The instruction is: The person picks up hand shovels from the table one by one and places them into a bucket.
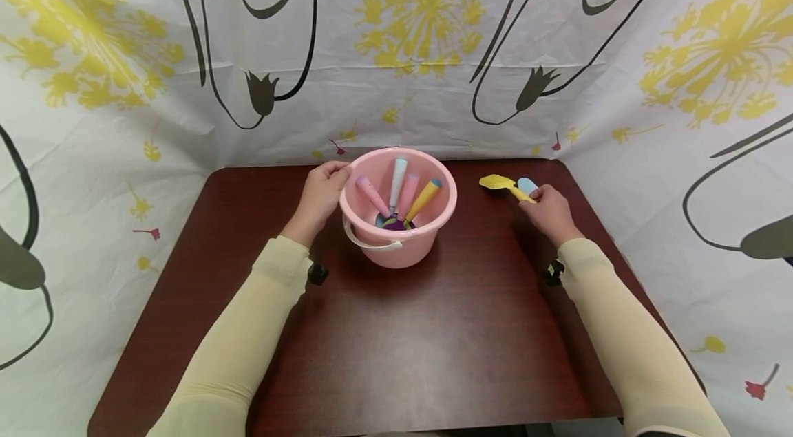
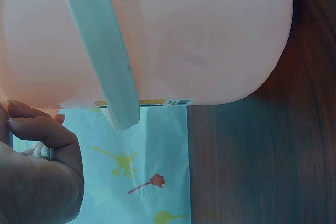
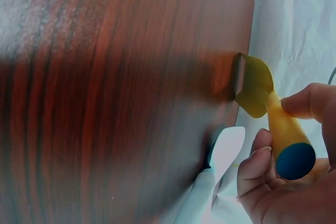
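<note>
A pink bucket point(image 1: 399, 257) stands upright near the back of the table, its pale handle point(image 1: 372, 246) hanging down the front. My left hand point(image 1: 321, 195) pinches the bucket's rim on its left side. Several toy tools stand inside with their handles up, among them a yellow handle point(image 1: 424, 199) and a light blue handle point(image 1: 398, 179); their lower ends are partly hidden. At the right, my right hand point(image 1: 551, 211) grips a yellow toy shovel point(image 3: 286, 127) by its blue-ended handle, blade pointing left. Beside it on the table lies a light blue toy tool point(image 3: 226, 150), partly covered by that hand.
The dark wooden table point(image 1: 427, 340) carries the bucket and tools. White patterned cloth point(image 1: 347, 107) hangs behind the table and along both sides, close to its edges. A dark wrist camera point(image 1: 317, 274) sits at the left cuff.
</note>
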`<state>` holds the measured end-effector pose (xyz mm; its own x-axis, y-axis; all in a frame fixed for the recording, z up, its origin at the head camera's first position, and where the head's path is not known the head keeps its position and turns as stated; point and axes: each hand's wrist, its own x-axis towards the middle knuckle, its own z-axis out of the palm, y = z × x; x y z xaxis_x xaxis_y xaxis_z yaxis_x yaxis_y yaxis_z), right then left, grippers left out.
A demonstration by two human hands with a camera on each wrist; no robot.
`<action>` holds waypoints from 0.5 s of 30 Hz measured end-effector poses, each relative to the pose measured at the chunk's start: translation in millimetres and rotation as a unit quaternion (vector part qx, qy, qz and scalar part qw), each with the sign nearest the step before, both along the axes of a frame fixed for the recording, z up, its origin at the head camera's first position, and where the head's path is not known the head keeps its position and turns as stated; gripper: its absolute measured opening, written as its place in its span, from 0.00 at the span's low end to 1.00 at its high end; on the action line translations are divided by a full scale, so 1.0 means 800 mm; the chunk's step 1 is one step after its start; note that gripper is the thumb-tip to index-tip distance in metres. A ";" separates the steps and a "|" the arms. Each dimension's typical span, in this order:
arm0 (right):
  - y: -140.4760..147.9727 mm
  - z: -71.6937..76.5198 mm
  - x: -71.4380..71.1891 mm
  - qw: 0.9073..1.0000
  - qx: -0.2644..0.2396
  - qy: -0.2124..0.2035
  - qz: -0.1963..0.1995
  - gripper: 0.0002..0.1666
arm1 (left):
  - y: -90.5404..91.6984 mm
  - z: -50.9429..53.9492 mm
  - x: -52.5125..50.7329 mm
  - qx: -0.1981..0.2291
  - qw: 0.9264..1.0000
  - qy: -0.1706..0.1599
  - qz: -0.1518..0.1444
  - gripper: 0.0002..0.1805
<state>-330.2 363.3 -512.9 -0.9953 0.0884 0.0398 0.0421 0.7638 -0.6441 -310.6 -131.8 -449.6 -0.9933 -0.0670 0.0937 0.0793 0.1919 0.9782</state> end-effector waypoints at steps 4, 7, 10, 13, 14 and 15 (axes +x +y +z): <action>0.000 0.001 0.000 1.000 -0.023 0.004 -0.003 0.25 | 0.000 -0.001 0.000 0.005 1.000 0.002 -0.001 0.19; -0.002 0.002 -0.001 0.999 -0.031 0.010 -0.008 0.25 | 0.000 -0.001 0.000 0.006 1.000 0.002 -0.001 0.19; -0.003 0.006 0.000 0.999 -0.035 0.014 -0.011 0.25 | 0.000 0.000 0.001 0.004 1.000 0.003 -0.001 0.20; -0.005 0.010 0.000 0.999 -0.035 0.018 -0.012 0.25 | 0.001 0.001 0.002 0.001 1.000 0.005 0.000 0.20; -0.005 0.011 0.001 0.999 -0.034 0.019 -0.011 0.25 | 0.001 0.002 0.003 0.000 1.000 0.006 0.000 0.20; -0.006 0.012 0.001 0.999 -0.033 0.022 -0.012 0.25 | 0.001 0.002 0.003 -0.002 1.000 0.006 0.000 0.20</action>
